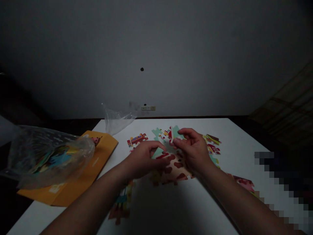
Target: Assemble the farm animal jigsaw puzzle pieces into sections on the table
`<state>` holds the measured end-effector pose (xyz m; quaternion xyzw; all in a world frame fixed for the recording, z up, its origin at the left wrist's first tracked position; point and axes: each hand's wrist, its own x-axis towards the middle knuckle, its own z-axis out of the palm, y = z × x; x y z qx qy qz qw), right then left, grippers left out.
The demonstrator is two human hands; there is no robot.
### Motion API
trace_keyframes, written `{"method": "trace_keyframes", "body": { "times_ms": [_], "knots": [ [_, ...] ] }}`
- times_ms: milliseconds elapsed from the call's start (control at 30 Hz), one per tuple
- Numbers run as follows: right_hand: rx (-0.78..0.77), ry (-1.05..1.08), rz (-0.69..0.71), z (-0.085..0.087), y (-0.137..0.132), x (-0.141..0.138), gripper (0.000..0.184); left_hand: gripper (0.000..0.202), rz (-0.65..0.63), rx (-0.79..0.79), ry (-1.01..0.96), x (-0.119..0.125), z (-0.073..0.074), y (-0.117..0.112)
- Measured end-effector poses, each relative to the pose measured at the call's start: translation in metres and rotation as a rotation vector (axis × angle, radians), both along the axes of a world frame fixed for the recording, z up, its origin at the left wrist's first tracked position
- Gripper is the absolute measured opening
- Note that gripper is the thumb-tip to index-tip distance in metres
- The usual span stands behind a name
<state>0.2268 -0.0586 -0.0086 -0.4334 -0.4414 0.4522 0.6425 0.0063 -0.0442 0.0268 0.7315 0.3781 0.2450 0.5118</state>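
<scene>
Between the fingers of my left hand (146,158) is a jigsaw puzzle piece (157,152) in pale green and red. My right hand (197,150) pinches another puzzle piece (175,132), green with red and white, tilted up above the table. Below both hands lies a joined puzzle section (174,169) with brown patches on a cream ground, partly covered by my fingers. Loose pieces surround it: a red and yellow one (137,139) to the left, several on the right such as a red piece (214,149), and a joined strip (120,205) beside my left forearm.
A yellow-orange box (104,153) rests at the table's left, with a clear plastic bag (56,156) of more pieces on it. Another clear bag (118,120) stands near the back edge of the white table (176,212). A pink piece (244,183) lies by my right forearm.
</scene>
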Motion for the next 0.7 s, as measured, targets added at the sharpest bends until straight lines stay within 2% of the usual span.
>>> {"method": "trace_keyframes", "body": {
  "times_ms": [33,133,333,467,700],
  "knots": [
    [0.012,0.009,-0.001,0.002,0.0,0.0,0.054,0.034,0.051,-0.072,-0.064,0.002,-0.004,0.003],
    [0.036,-0.018,0.015,0.006,-0.002,0.001,0.054,0.038,0.077,-0.216,-0.168,0.004,-0.013,0.009],
    [0.047,-0.146,-0.037,0.002,-0.002,-0.002,0.048,0.032,0.117,0.011,-0.108,0.002,-0.008,0.006],
    [0.04,-0.133,-0.056,-0.001,-0.002,-0.003,0.046,0.035,0.092,-0.004,-0.09,0.003,-0.008,0.007],
    [0.032,-0.128,-0.026,-0.001,-0.007,-0.008,0.041,0.04,0.073,-0.055,-0.033,0.002,-0.02,0.011]
  ]
}}
